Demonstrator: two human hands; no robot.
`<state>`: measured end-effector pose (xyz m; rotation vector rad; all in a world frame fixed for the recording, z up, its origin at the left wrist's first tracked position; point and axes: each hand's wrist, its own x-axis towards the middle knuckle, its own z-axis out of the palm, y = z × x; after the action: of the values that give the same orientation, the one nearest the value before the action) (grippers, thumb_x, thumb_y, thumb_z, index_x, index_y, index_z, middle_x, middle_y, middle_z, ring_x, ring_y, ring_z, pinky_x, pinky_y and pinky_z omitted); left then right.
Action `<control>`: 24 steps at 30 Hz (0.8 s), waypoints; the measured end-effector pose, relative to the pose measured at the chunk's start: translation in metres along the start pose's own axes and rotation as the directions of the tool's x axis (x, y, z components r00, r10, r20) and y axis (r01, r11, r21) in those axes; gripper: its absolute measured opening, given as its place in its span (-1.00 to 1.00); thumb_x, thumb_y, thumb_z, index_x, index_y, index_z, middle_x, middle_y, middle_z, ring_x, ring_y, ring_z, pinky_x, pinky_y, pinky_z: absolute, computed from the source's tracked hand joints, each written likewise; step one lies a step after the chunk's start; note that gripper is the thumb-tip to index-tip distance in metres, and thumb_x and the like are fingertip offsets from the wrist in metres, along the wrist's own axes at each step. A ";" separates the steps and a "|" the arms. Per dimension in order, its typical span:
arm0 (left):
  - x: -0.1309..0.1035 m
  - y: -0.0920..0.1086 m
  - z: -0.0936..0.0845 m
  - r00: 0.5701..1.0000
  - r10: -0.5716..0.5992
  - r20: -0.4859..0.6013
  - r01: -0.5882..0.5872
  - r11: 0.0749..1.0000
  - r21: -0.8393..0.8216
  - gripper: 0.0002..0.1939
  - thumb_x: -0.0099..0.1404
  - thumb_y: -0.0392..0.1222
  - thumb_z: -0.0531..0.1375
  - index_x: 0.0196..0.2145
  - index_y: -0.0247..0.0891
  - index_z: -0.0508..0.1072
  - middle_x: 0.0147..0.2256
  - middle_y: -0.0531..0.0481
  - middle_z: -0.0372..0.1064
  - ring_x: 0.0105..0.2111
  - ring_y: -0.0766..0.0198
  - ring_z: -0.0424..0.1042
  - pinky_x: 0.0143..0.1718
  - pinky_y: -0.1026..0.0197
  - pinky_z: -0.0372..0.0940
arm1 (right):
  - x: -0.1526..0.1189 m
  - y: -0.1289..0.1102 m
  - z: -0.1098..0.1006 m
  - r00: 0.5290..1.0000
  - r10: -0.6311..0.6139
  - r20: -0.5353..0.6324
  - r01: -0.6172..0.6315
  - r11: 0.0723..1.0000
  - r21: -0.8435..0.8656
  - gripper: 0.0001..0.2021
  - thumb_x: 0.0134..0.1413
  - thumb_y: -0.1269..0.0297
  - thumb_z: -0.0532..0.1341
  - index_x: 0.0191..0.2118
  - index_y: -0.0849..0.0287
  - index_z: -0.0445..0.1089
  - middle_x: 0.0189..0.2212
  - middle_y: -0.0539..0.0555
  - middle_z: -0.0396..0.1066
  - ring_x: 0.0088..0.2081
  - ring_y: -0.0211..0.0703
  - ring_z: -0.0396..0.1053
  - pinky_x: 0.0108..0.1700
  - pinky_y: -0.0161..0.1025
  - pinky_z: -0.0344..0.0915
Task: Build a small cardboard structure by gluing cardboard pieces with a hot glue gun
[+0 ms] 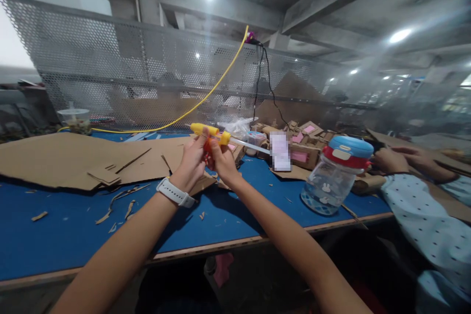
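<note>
In front of me, above the table, my left hand (194,161) is closed around a yellow hot glue gun (203,129), its thumb along the barrel. My right hand (223,163) grips the same gun near its rear end, beside an orange part partly hidden by the fingers. A long translucent glue stick (252,145) juts from the back of the gun toward the right. Beneath and left of my hands lies a large flat cardboard sheet (69,157) with cut strips on it.
A water bottle (327,181) with a blue lid stands at right. Cardboard pieces (312,130) are heaped behind it. Another person's hand (392,159) works at far right. A yellow cable (217,86) crosses the mesh panel; a plastic cup (77,120) sits at back left.
</note>
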<state>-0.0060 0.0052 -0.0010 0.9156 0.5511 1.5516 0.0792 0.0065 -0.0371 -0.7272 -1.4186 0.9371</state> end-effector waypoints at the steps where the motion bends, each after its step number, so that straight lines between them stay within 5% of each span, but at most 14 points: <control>1: 0.000 0.000 0.001 1.000 -0.012 0.021 0.012 1.000 0.014 -0.51 0.07 0.17 0.51 -0.38 -0.27 0.47 -0.54 0.08 0.48 -0.61 0.36 0.43 -0.58 0.33 0.31 | 0.001 -0.002 -0.001 1.000 0.005 0.002 -0.005 1.000 0.017 -0.41 0.03 -0.47 0.19 -0.47 0.02 0.22 -0.73 -0.14 0.14 -0.66 -0.26 0.16 -0.59 -0.28 0.10; 6: -0.003 -0.002 0.001 0.991 -0.098 0.087 0.090 0.991 0.097 -0.55 0.11 0.14 0.50 -0.36 -0.26 0.46 -0.77 0.18 0.25 -0.84 0.36 0.19 -0.78 0.32 0.08 | 0.006 -0.007 -0.004 1.000 -0.009 0.001 0.008 0.995 0.102 -0.35 -0.02 -0.57 0.10 -0.47 0.00 0.13 -0.75 -0.19 0.07 -0.72 -0.33 0.07 -0.64 -0.30 0.08; 11: -0.008 0.002 0.001 0.990 -0.112 0.088 0.101 0.988 0.120 -0.58 0.13 0.08 0.49 -0.29 -0.24 0.46 -0.75 0.16 0.30 -0.81 0.34 0.25 -0.76 0.35 0.13 | 0.007 -0.008 -0.003 1.000 0.005 0.007 -0.006 0.988 0.152 -0.35 0.05 -0.56 0.04 -0.50 0.01 0.10 -0.74 -0.17 0.05 -0.72 -0.31 0.10 -0.66 -0.30 0.10; 16: -0.009 0.003 0.003 0.995 -0.084 0.046 0.078 0.989 0.125 -0.54 0.16 0.20 0.44 -0.43 -0.24 0.43 -0.80 0.19 0.21 -0.84 0.38 0.17 -0.79 0.34 0.06 | 0.004 -0.007 0.002 1.000 -0.023 -0.008 0.023 0.993 0.119 -0.34 -0.01 -0.56 0.12 -0.55 0.02 0.13 -0.77 -0.16 0.07 -0.73 -0.32 0.09 -0.66 -0.29 0.08; 24: -0.006 -0.001 0.004 0.998 -0.054 -0.022 0.055 0.995 0.087 -0.45 0.15 0.33 0.40 -0.47 -0.24 0.42 -0.69 0.14 0.30 -0.81 0.44 0.15 -0.80 0.33 -0.10 | -0.005 0.000 0.011 0.987 -0.060 -0.149 0.063 0.998 0.014 -0.44 0.06 -0.44 0.19 -0.42 0.03 0.27 -0.69 -0.14 0.20 -0.65 -0.27 0.17 -0.59 -0.29 0.11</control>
<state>-0.0025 -0.0013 -0.0009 0.9446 0.6572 1.4983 0.0683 0.0011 -0.0392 -0.7201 -1.2930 0.8304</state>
